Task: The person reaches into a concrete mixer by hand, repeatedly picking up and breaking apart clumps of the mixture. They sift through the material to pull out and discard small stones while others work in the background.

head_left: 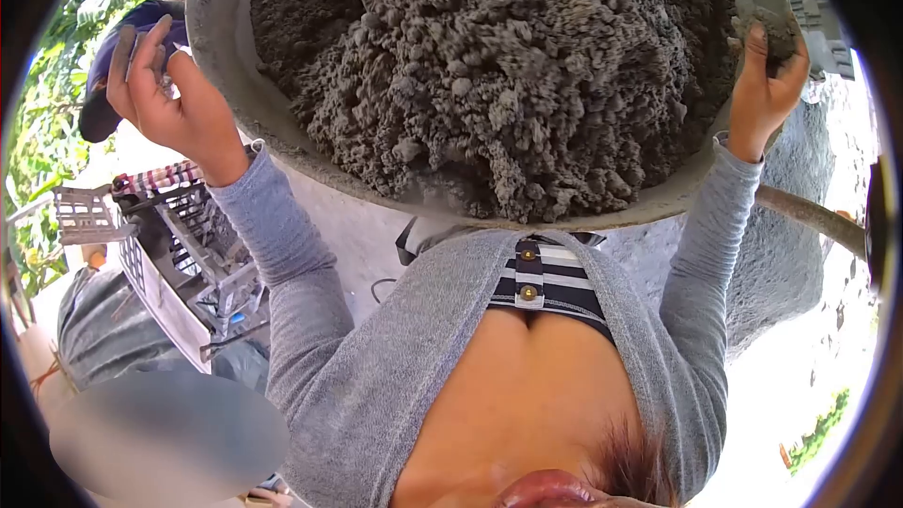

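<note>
A wide, round basin (282, 146) holds a heap of crumbly, damp grey material (489, 85) that looks like clay or mortar mix. My left hand (174, 99) is raised just outside the basin's left rim, fingers loosely bent and apart, with no object visible in it. At the right rim, my right hand (767, 80) has its thumb and fingers around a dark grey clump (776, 33). Grey residue marks the fingertips of both hands.
Left of me stand a grey crate-like frame (188, 254) and dark plastic sheeting (108, 320). A dark blue cap-like shape (103, 85) is behind my left hand. On the right are a large grey mound (785, 235) and a brown pole (814, 216).
</note>
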{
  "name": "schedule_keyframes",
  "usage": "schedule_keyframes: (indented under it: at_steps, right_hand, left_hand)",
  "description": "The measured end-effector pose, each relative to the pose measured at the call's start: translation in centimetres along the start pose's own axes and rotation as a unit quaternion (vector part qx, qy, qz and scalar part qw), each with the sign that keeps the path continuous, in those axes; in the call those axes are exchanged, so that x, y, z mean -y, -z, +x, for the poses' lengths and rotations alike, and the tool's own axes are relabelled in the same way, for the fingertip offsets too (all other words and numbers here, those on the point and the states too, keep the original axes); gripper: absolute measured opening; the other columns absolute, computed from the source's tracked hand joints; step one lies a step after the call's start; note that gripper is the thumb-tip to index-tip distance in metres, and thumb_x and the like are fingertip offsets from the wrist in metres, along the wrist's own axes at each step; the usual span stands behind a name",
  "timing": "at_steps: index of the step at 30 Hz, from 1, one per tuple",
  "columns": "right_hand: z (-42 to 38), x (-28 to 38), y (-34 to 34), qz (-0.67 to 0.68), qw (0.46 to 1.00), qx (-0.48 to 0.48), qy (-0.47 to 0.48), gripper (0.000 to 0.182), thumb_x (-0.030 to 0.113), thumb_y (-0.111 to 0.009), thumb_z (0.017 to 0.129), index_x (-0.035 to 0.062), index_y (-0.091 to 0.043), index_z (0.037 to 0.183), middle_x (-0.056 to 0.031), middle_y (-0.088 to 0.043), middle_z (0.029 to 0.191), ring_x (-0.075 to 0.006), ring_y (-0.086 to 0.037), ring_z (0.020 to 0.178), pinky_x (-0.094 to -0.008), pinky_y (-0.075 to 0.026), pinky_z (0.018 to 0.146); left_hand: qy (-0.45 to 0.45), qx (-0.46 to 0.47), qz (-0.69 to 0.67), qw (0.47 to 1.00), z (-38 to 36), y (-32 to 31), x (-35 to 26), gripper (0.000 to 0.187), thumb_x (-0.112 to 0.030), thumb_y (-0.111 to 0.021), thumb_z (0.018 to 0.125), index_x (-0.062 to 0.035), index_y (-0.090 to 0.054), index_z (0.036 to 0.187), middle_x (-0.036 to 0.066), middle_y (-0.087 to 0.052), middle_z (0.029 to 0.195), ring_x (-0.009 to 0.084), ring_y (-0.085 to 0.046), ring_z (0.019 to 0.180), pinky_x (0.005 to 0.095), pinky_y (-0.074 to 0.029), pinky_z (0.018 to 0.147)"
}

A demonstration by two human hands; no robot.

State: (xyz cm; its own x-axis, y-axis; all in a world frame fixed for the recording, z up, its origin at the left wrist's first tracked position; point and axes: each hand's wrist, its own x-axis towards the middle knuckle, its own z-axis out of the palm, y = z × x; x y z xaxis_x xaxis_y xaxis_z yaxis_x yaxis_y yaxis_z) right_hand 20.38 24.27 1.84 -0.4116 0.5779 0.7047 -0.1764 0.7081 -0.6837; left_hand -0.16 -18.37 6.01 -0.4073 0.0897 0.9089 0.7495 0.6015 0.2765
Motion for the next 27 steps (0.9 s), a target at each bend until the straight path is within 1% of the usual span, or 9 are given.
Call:
schedule_keyframes:
  at_steps: [4,6,8,10,16,18,20,22,27]
  right_hand:
    - [1.0,2.3,0.1,0.022,0.996,0.090,-0.013,0.046,0.014,-0.065,0.090,-0.0032,-0.046,0.129,-0.0097,-0.063,0.107,-0.0150,-0.062,0.094,-0.0255,-0.053,0.079]
    - [1.7,2.3,-0.1,0.071,0.987,0.135,-0.044,0.047,0.017,-0.065,0.090,0.0006,-0.047,0.130,-0.0085,-0.063,0.107,-0.0135,-0.062,0.090,-0.0251,-0.053,0.072]
    - [2.6,3.2,-1.5,0.026,0.981,0.191,-0.010,0.050,0.022,-0.065,0.090,-0.0005,-0.047,0.130,-0.0089,-0.063,0.107,-0.0121,-0.063,0.088,-0.0236,-0.052,0.070]
    - [3.7,5.6,-3.5,-0.010,0.958,0.286,0.000,0.080,0.040,-0.068,0.085,-0.0005,-0.030,0.143,-0.0212,-0.032,0.147,-0.0346,-0.036,0.133,-0.0404,-0.033,0.107]
    - [5.6,1.7,-6.4,-0.175,0.883,0.426,0.091,0.067,0.029,-0.069,0.083,-0.0053,-0.043,0.134,-0.0248,-0.053,0.126,-0.0298,-0.047,0.124,-0.0348,-0.037,0.104]
    - [7.1,3.2,-5.4,-0.117,0.853,0.483,-0.158,0.064,0.029,-0.069,0.082,-0.0044,-0.046,0.131,-0.0235,-0.055,0.123,-0.0327,-0.054,0.114,-0.0360,-0.043,0.096]
    - [5.2,-4.7,-4.6,-0.221,0.906,0.355,0.065,0.055,0.028,-0.068,0.083,-0.0024,-0.051,0.126,-0.0185,-0.061,0.112,-0.0288,-0.062,0.090,-0.0369,-0.048,0.079]
    - [4.1,-5.9,-4.0,-0.048,0.896,0.386,-0.216,0.058,0.029,-0.065,0.090,-0.0026,-0.044,0.134,-0.0118,-0.063,0.111,-0.0149,-0.063,0.089,-0.0262,-0.052,0.072]
    - [-0.3,-5.7,-0.3,-0.229,0.822,0.450,-0.263,0.065,0.033,-0.066,0.087,-0.0017,-0.042,0.137,-0.0156,-0.060,0.120,-0.0235,-0.061,0.102,-0.0339,-0.048,0.088]
  left_hand:
    - [0.060,0.102,-0.128,0.985,-0.3,-1.9,-2.6,0.030,0.004,-0.054,0.077,-0.0061,-0.071,0.099,0.009,-0.056,0.116,0.0156,-0.054,0.105,0.0277,-0.046,0.083]
    - [-0.145,0.244,-0.158,0.946,0.9,-5.2,-5.2,0.030,-0.005,-0.053,0.083,-0.0058,-0.068,0.109,0.010,-0.057,0.120,0.0221,-0.054,0.110,0.0338,-0.044,0.092]
    - [-0.108,0.409,-0.222,0.879,1.6,-8.3,-10.6,0.024,-0.007,-0.058,0.084,-0.0057,-0.065,0.107,0.020,-0.038,0.141,0.0349,-0.049,0.118,0.0451,-0.045,0.091]
    - [-0.096,0.487,-0.299,0.815,0.8,-12.9,-11.8,0.026,-0.013,-0.062,0.081,-0.0043,-0.066,0.105,0.021,-0.030,0.147,0.0410,-0.019,0.139,0.0533,-0.027,0.109]
    - [-0.272,0.489,-0.237,0.794,-1.9,-24.6,-14.8,0.044,-0.032,-0.060,0.082,0.0008,-0.061,0.112,0.022,-0.035,0.143,0.0393,-0.027,0.133,0.0536,-0.027,0.107]
    - [-0.249,0.524,-0.203,0.788,-1.5,-24.9,-16.1,0.047,-0.034,-0.059,0.082,0.0009,-0.060,0.113,0.021,-0.037,0.141,0.0383,-0.029,0.131,0.0532,-0.027,0.107]
    - [-0.223,0.509,-0.237,0.797,-1.9,-23.8,-17.2,0.044,-0.030,-0.059,0.082,-0.0003,-0.060,0.115,0.017,-0.041,0.139,0.0368,-0.032,0.128,0.0517,-0.027,0.106]
    - [-0.226,0.510,-0.214,0.802,-3.7,-24.0,-16.3,0.040,-0.025,-0.057,0.083,-0.0021,-0.060,0.116,0.014,-0.043,0.139,0.0351,-0.033,0.130,0.0503,-0.026,0.107]
    - [-0.099,0.567,-0.233,0.784,-5.0,-21.9,-8.5,0.036,-0.015,-0.053,0.083,-0.0004,-0.060,0.115,0.018,-0.046,0.136,0.0356,-0.040,0.127,0.0499,-0.029,0.107]
